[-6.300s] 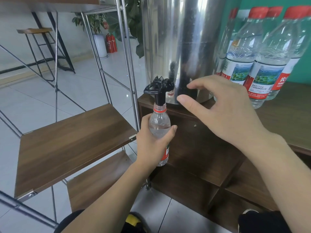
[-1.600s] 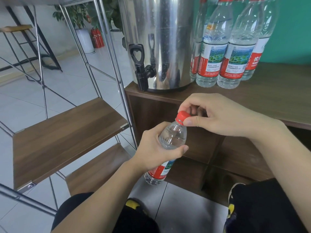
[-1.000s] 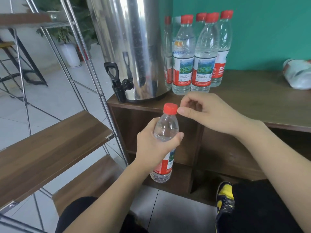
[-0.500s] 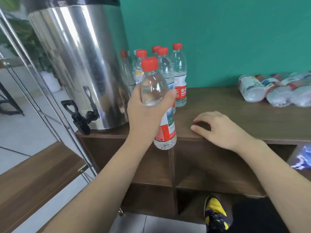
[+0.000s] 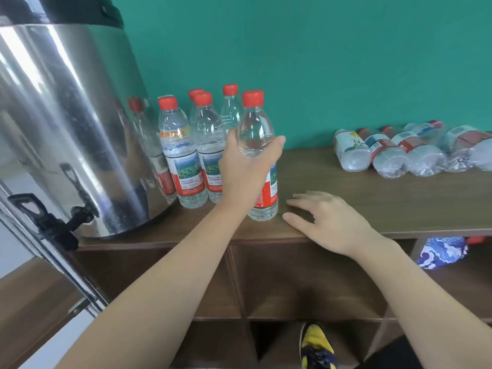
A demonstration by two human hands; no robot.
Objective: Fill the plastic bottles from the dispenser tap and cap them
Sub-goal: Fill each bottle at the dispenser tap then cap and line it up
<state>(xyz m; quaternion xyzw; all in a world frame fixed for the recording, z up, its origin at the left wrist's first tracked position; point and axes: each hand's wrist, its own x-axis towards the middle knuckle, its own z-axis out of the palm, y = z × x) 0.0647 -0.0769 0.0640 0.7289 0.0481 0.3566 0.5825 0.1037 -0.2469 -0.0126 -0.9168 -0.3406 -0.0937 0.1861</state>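
Looming at the left, the big stainless-steel dispenser urn (image 5: 66, 123) is sitting on the brown wooden worktop (image 5: 372, 201); the left hand (image 5: 246, 169) is gripping the filled red-capped clear plastic bottle (image 5: 259, 155), apparently parking it beside the capped group, while the right hand (image 5: 327, 222) is resting flat, fingers relaxed, probably for balance.

We see a clear, red-capped bottle (image 5: 257, 134) upright on the tabletop (image 5: 372, 198), just right of the standing capped bottles (image 5: 183, 155) beside the steel dispenser (image 5: 66, 123) with its black tap (image 5: 50, 222).
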